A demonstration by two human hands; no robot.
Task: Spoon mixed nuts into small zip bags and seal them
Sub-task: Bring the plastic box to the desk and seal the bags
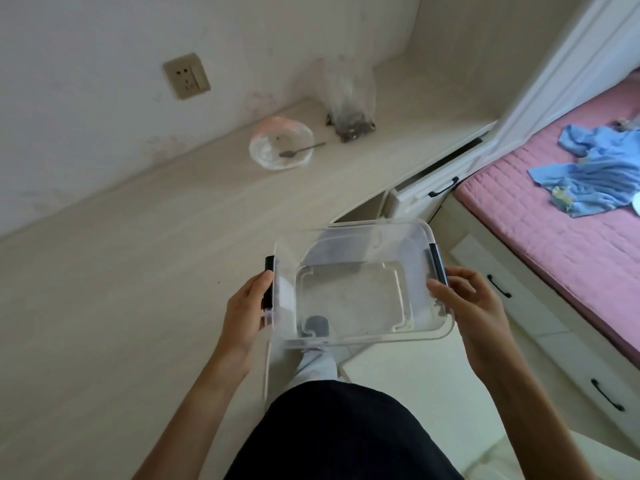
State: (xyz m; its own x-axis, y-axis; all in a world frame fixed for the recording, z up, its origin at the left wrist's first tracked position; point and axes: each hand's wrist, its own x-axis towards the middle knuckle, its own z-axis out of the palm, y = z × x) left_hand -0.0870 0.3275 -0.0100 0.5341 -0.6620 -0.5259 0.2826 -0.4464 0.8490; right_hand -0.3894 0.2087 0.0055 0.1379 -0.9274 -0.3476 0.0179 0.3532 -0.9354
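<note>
Head view shows us holding a clear plastic bin (353,282) off the desk (121,289), out past its front edge. Our left hand (247,315) grips the left side at its black latch, fingers curled around the rim; our right hand (465,306) grasps the right side by the other latch. Well apart, near the wall, a bag of mixed nuts (351,109) stands just beside a white bowl (281,147) with a spoon (301,149) resting in it.
</note>
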